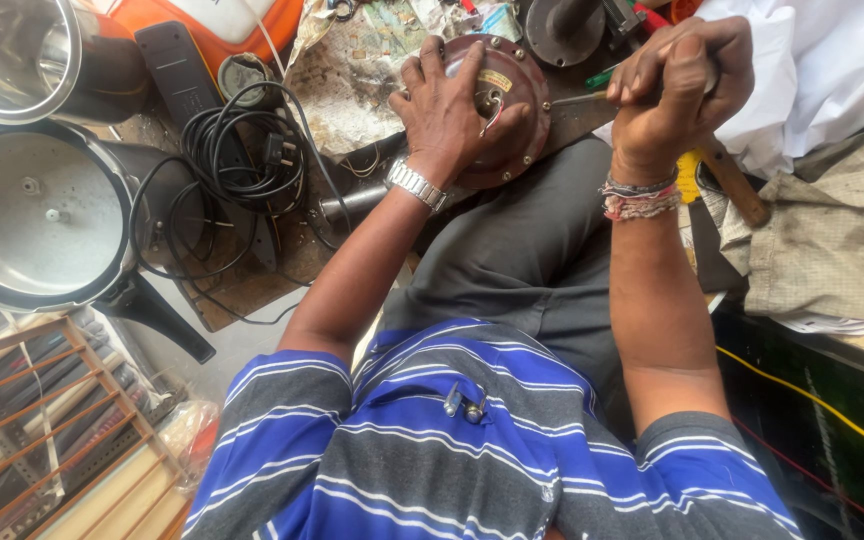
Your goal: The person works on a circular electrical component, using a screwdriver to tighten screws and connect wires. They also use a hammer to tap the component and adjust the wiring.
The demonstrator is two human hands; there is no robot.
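My left hand grips a round dark-red motor housing that rests on my knee, fingers spread over its face. A metal watch sits on that wrist. My right hand is closed around the handle of a screwdriver, whose shaft points left and touches the housing's right rim near a row of small screws. Thread bands circle my right wrist.
A pressure cooker pot with a black handle and a steel vessel stand at the left. A coiled black power cable lies beside them. A wooden-handled tool, cloths and a yellow wire lie at the right.
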